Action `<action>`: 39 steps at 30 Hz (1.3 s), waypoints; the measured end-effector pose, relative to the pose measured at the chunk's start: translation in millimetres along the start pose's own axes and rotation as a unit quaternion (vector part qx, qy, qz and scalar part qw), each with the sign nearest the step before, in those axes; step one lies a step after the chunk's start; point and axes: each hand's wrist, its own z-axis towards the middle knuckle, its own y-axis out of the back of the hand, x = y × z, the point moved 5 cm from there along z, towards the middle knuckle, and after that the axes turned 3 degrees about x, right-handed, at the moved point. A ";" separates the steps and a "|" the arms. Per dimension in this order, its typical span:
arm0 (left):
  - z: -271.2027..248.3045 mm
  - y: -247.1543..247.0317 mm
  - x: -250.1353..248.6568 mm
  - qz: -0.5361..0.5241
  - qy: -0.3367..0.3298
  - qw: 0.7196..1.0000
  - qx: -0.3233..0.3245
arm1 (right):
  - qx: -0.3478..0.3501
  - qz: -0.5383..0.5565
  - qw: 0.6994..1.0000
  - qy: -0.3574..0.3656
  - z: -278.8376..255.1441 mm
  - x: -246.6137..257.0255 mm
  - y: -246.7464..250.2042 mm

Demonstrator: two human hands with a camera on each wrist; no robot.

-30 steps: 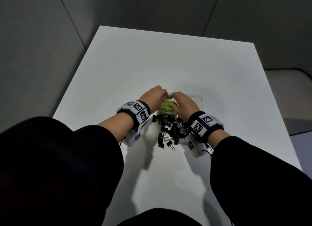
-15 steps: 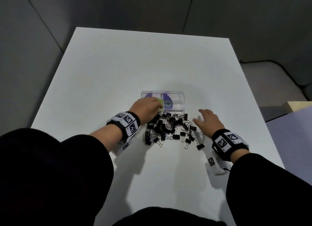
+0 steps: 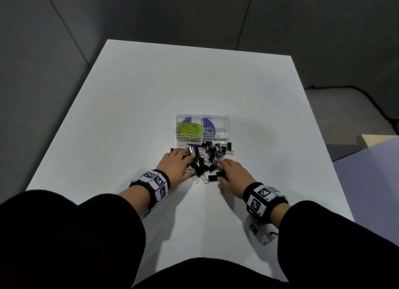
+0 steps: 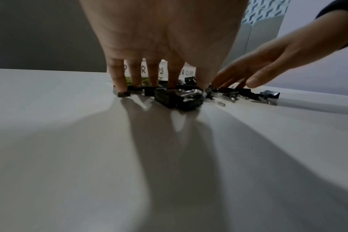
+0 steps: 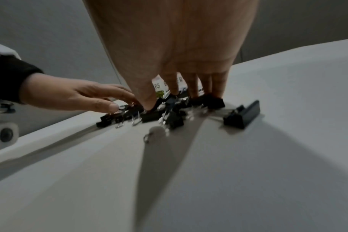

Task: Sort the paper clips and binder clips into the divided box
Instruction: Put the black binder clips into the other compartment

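A clear divided box [image 3: 224,127] stands mid-table, labelled PAPER CLIPS on the left and BINDER CLIPS on the right. Yellow-green paper clips [image 3: 190,129] fill its left compartment; the right one looks bare. Several black binder clips [image 3: 208,159] lie in a heap just in front of the box. My left hand [image 3: 178,163] rests palm down on the heap's left edge, its straight fingers [image 4: 117,76] touching clips [image 4: 177,98]. My right hand [image 3: 232,172] lies on the heap's near right side, its fingers [image 5: 218,84] spread over clips [image 5: 241,115].
The white table [image 3: 194,83] stretches wide beyond the box and to both sides. Its right edge borders a pale surface [image 3: 367,180] and a wooden corner [image 3: 364,140]. Grey walls stand behind.
My left hand has come back from the box's paper clip side down onto the heap. My right hand has moved left and inward onto the heap's near edge. The view has shifted.
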 end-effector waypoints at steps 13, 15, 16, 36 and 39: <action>-14.9 -16.6 -1.9 -0.014 0.023 0.996 0.089 | 0.036 -0.087 0.995 0.015 21.2 15.6 0.5; -21.2 -16.0 0.8 -0.013 0.015 0.997 0.079 | -0.006 -0.092 0.995 0.030 14.0 15.5 7.8; -23.8 -14.6 3.3 -0.015 0.014 0.997 0.075 | -0.019 -0.090 0.995 0.021 12.1 12.3 12.3; -39.0 -13.4 11.5 -0.084 0.076 0.992 0.062 | 0.037 0.048 0.987 -0.146 -16.0 -12.5 -8.5; -36.9 -13.3 7.8 -0.124 0.079 0.988 0.055 | 0.012 0.097 0.984 -0.152 -14.5 -8.4 -8.7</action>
